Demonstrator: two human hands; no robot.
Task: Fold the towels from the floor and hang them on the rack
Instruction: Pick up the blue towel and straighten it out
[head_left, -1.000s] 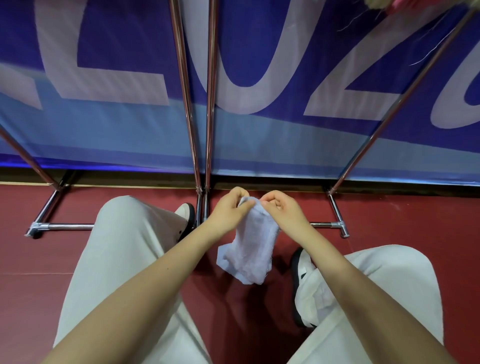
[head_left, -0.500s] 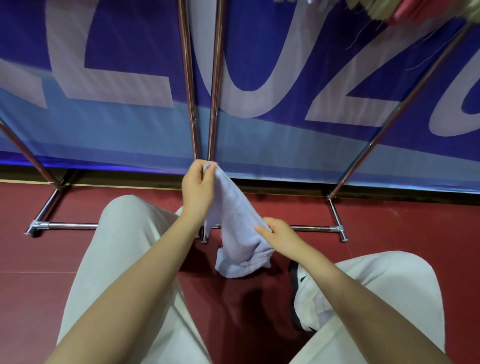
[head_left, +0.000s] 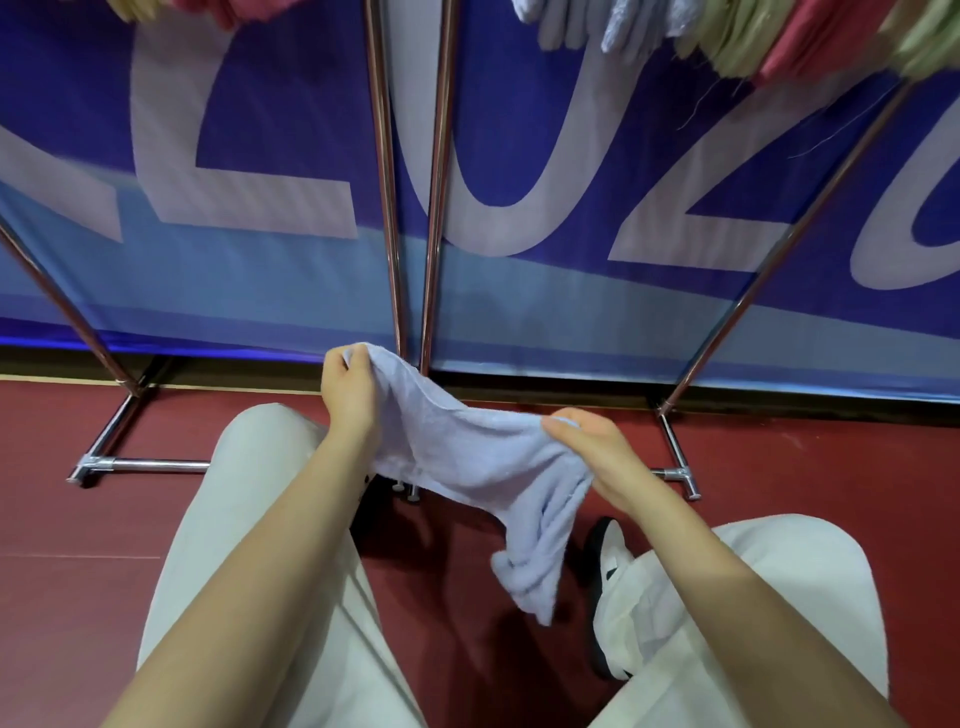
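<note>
- My left hand (head_left: 347, 391): raised in front of the rack poles, fingers curled over the upper corner of the towel, gripping it.
- My right hand (head_left: 592, 451): lower and to the right, thumb on top and fingers underneath, pinching the towel's other edge.
- Towel (head_left: 467, 452): pale lilac terry cloth, held in the air above the floor, stretched in a sagging span between my two hands. A bunched, crumpled tail hangs down past my right hand, its tip between my two legs and clear of the floor as far as I can tell.
- Rack (head_left: 387, 208): shiny metal poles; two stand close together straight ahead, and slanted ones run out to the left and right. Its foot bars lie on the floor at either side.
- Hung towels (head_left: 727, 36): pale lilac, yellow-green and pink pieces along the top edge of view, to the upper right, with more at the upper left; loose threads trail from some.
- Banner (head_left: 571, 156): dark blue with large pale letters and a lighter blue band below, behind the rack.
- Floor (head_left: 62, 571): dark red.
- My trousers (head_left: 260, 545): off-white, wide-legged, both legs in view below my forearms.
- Shoe (head_left: 608, 551): black and white, showing beside my right trouser leg.
</note>
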